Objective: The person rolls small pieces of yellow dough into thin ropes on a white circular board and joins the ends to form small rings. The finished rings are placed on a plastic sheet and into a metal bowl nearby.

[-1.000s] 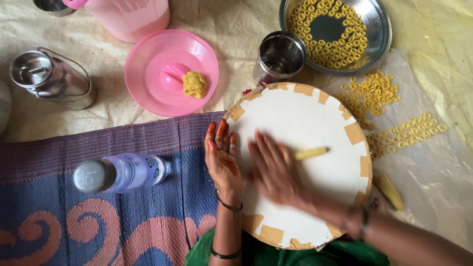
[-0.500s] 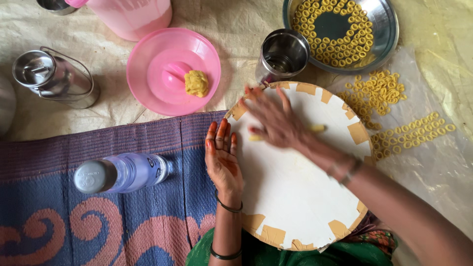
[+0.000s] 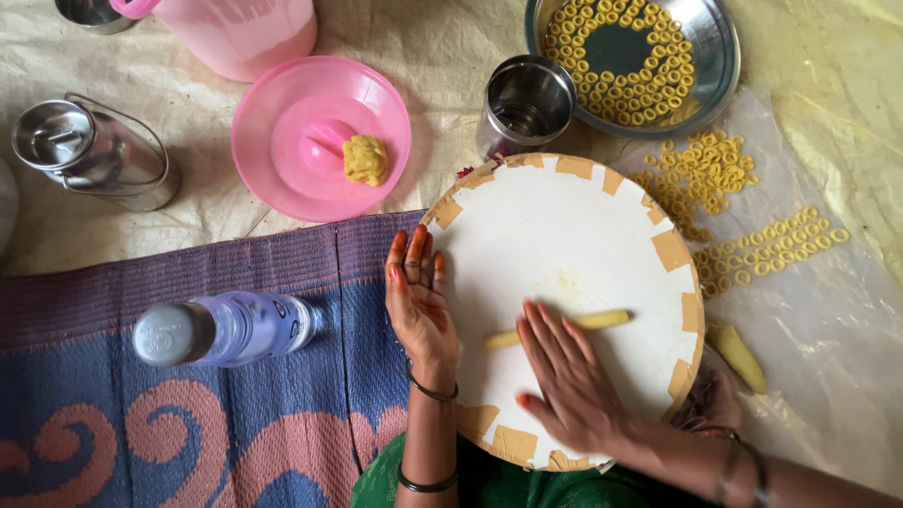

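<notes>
**Spotter:** Head view has your right hand (image 3: pixel 564 381) lying flat on the round white board (image 3: pixel 574 235), fingers straight and close together, pressing on a thin yellow roll of dough (image 3: pixel 593 322). Nothing is pinched; the roll sits under your fingertips and sticks out to the right.

**Operator:** And my left?

**Spotter:** Your left hand (image 3: pixel 419 301) is flat too, palm down, fingers together, resting along the left rim of the board where it meets the purple mat (image 3: pixel 235 433). It holds nothing.

**Operator:** What's around you?

**Spotter:** Behind the board stands a steel cup (image 3: pixel 527 103), just touching the rim. Right of that, a steel plate (image 3: pixel 720 56) carries small dough rings around its edge. More rings (image 3: pixel 743 235) lie in loose rows on the clear plastic sheet (image 3: pixel 828 339) right of the board, and a short stub of dough (image 3: pixel 738 356) lies near the board's lower right edge.

**Operator:** The left side?

**Spotter:** A pink lid (image 3: pixel 282 160) with a lump of dough (image 3: pixel 365 160) on it, a pink jug (image 3: pixel 245 33) behind, a steel can (image 3: pixel 85 155) further left, and a clear bottle (image 3: pixel 226 329) lying on the mat.
</notes>
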